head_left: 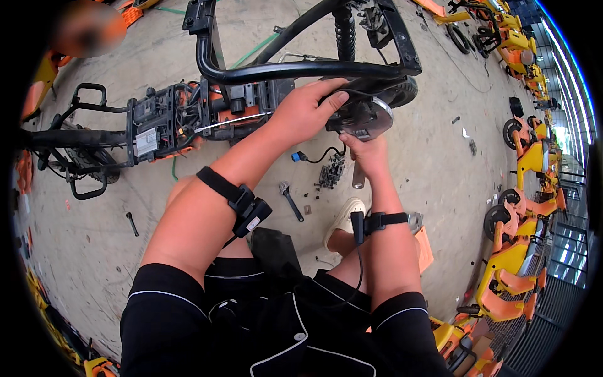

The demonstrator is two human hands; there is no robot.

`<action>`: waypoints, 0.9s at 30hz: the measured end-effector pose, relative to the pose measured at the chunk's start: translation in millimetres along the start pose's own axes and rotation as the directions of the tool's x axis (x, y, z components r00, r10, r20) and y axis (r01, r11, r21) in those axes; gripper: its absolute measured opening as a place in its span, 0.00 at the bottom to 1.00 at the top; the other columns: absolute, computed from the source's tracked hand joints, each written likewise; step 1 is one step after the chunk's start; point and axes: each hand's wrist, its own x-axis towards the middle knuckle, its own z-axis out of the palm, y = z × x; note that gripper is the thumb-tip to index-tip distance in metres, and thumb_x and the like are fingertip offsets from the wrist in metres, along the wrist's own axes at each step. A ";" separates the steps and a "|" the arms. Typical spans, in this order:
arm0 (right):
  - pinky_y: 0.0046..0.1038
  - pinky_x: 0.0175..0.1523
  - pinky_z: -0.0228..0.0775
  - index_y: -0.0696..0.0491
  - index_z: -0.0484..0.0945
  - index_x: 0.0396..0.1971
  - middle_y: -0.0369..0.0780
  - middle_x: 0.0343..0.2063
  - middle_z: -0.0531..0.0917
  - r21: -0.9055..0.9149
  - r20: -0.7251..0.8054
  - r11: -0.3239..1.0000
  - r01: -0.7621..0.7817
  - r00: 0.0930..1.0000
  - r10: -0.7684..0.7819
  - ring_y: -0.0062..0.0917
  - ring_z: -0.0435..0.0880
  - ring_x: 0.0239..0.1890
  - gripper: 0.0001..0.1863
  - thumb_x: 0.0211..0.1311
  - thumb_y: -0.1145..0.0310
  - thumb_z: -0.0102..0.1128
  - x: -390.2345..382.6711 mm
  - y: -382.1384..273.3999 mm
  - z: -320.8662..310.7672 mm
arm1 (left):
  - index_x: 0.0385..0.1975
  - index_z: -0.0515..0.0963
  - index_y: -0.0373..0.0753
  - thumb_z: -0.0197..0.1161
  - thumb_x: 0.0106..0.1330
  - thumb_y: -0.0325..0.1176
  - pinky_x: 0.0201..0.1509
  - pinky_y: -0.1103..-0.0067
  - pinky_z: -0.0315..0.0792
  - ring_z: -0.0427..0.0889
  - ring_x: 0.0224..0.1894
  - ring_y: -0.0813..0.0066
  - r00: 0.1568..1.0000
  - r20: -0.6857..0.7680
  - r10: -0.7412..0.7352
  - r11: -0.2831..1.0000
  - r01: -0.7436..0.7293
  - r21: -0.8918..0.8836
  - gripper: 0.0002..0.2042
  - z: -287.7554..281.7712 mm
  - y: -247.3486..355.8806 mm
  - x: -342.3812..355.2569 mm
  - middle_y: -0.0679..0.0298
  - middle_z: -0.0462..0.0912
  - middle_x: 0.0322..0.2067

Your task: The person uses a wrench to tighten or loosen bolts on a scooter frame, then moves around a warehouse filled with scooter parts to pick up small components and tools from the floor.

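Concrete floor [433, 188]; blk tubular frame [282, 70] up top, opened chassis [154, 110] to L w/ exposed wiring, blk wheel [406, 94] under frame's R end. Round metal part [375, 118] sits just beside wheel, between hands. L hand [304, 110] lies over dark area above part; closure can't tell. R hand [369, 156]: grip clamped on part's lower rim, thumb on near face. Adj. wrench [291, 202], small parts [331, 171], blue connector [298, 156] below. Risk: thumb slip → part may tip; connector's cable could snag R wrist. Edges: tube close above L hand limits lift; more room R, toward yellow scooters [532, 157].
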 end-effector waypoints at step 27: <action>0.23 0.39 0.72 0.58 0.77 0.46 0.35 0.34 0.81 0.038 0.188 0.988 0.147 0.970 -0.152 0.19 0.79 0.34 0.30 0.43 0.63 0.81 31.1 7.0 -21.4 | 0.52 0.78 0.36 0.80 0.46 0.44 0.54 0.75 0.74 0.84 0.47 0.68 0.998 0.048 -0.033 0.999 0.033 -0.002 0.33 14.9 7.7 23.6 0.56 0.85 0.44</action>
